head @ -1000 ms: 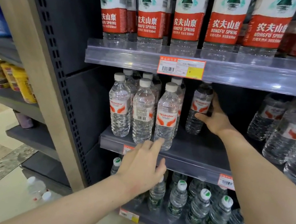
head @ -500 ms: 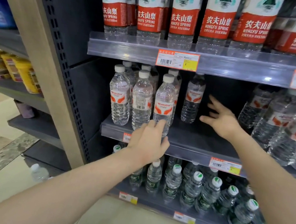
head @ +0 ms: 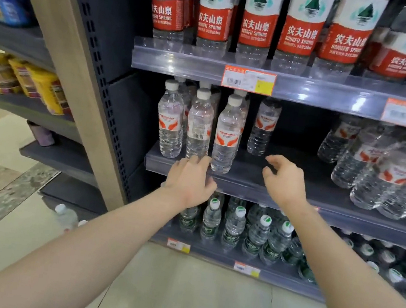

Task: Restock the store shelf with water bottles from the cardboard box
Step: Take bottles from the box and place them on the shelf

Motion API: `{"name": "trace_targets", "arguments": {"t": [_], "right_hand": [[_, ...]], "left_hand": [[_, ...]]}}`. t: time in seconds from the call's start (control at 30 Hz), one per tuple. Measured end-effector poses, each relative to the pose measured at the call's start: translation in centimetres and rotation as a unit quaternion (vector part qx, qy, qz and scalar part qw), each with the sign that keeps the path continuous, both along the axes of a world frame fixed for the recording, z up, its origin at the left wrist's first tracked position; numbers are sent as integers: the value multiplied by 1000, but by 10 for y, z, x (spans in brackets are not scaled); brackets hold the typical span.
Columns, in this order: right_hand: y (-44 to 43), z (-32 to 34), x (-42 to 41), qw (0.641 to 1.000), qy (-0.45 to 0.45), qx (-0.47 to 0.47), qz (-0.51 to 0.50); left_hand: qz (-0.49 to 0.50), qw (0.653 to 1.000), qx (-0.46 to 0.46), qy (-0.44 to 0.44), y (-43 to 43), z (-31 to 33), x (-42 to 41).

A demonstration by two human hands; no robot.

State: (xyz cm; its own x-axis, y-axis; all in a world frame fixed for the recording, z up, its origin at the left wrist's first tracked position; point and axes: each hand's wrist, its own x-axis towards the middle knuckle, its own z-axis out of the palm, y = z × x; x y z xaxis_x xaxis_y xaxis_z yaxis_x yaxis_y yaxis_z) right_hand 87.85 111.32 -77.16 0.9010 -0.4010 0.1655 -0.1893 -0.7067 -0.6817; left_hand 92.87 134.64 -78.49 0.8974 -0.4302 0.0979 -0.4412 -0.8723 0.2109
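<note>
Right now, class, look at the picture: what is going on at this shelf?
A person faces the middle shelf of water bottles. Neither hand holds anything: the left hand is by the bases of the front-row bottles; the right hand hovers open, apart from a single bottle standing further back.

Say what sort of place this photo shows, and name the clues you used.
Most likely a shop's drinks aisle. Tiered shelves carry rows of identical red-labelled bottles and white-capped water bottles, and printed price tags sit in clear strips along the shelf edges.
</note>
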Motion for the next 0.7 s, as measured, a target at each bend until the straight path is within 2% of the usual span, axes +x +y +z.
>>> {"name": "trace_targets", "arguments": {"t": [0.1, 0.23, 0.37, 0.5, 0.7], "right_hand": [[11, 22, -18, 998, 62, 0, -5], [20, 65, -44, 993, 110, 32, -27], [40, 123, -89, 984, 171, 34, -40], [64, 214, -134, 979, 201, 17, -37], [90, 375, -212, 973, 224, -8, -45]], "left_hand": [[-13, 998, 50, 23, 14, 25, -8], [-33, 997, 37, 53, 23, 82, -25], [-66, 986, 147, 40, 38, 146, -61], [-98, 967, 237, 3, 61, 233, -92], [-111, 972, 206, 12, 65, 386, -157]]}}
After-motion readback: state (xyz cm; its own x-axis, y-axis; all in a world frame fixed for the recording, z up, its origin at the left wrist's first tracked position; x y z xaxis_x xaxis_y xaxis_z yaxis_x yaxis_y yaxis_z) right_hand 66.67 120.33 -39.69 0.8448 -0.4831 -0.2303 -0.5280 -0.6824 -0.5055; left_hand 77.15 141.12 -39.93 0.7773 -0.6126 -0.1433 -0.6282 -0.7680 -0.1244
